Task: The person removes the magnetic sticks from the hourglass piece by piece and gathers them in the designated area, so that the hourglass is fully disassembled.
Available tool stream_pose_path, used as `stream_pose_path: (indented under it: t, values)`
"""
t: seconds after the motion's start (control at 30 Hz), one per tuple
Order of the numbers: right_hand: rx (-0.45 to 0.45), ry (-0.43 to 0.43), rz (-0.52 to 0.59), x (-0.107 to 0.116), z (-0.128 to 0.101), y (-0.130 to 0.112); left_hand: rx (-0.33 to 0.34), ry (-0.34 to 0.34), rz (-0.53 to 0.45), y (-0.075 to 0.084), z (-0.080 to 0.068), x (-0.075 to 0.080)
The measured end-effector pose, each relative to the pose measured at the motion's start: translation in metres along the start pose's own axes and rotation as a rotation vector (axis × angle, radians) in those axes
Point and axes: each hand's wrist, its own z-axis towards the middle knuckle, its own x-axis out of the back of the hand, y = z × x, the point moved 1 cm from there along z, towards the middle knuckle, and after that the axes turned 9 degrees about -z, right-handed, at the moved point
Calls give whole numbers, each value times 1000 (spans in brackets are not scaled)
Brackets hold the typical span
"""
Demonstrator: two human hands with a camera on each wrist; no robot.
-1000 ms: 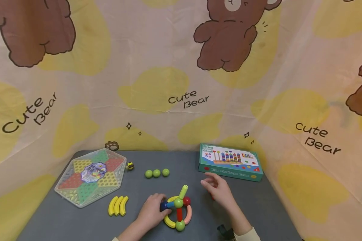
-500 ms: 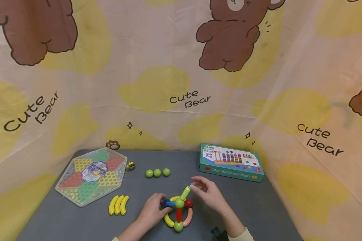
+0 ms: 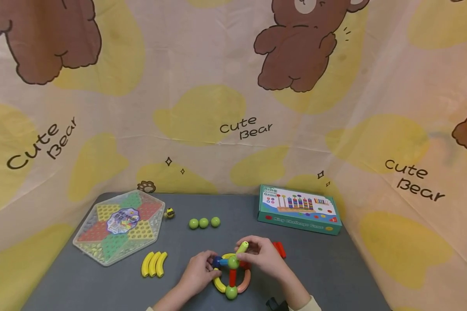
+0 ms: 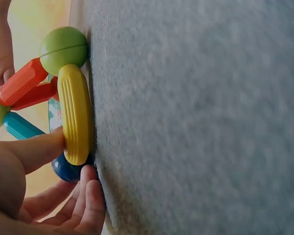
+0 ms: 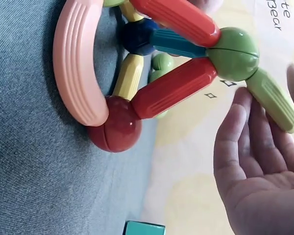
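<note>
A rod-and-ball toy (image 3: 231, 270) sits on the grey bench (image 3: 327, 268) at about 6 o'clock, near the front edge. The left hand (image 3: 196, 273) pinches its 9 o'clock side: the thumb presses the yellow curved piece (image 4: 74, 117) while the fingers curl under the dark blue ball (image 4: 68, 169). The right hand (image 3: 262, 255) reaches in from 3 o'clock, fingers loosely curved around the upright light-green rod (image 5: 273, 100), touching it; whether it truly grips is hard to tell. That rod rises from the central green ball (image 5: 233, 53), which red rods and a blue rod also meet. A pink curved piece (image 5: 77, 63) lies flat, joined to a red ball (image 5: 115, 129).

Two loose red rods (image 3: 279, 249) lie just beside the right hand at 3 o'clock.
</note>
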Motion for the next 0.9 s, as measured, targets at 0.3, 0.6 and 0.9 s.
stream_pose_path:
  t: [0.3, 0.6, 0.9]
  values:
    - [-35, -24, 20, -3, 0, 2, 19, 10, -1, -2, 1, -2]
    - [-51, 8, 8, -4, 4, 6, 1, 13, 12, -3, 3, -4]
    - [-86, 290, -147, 8, 2, 13, 16, 56, -19, -3, 2, -3]
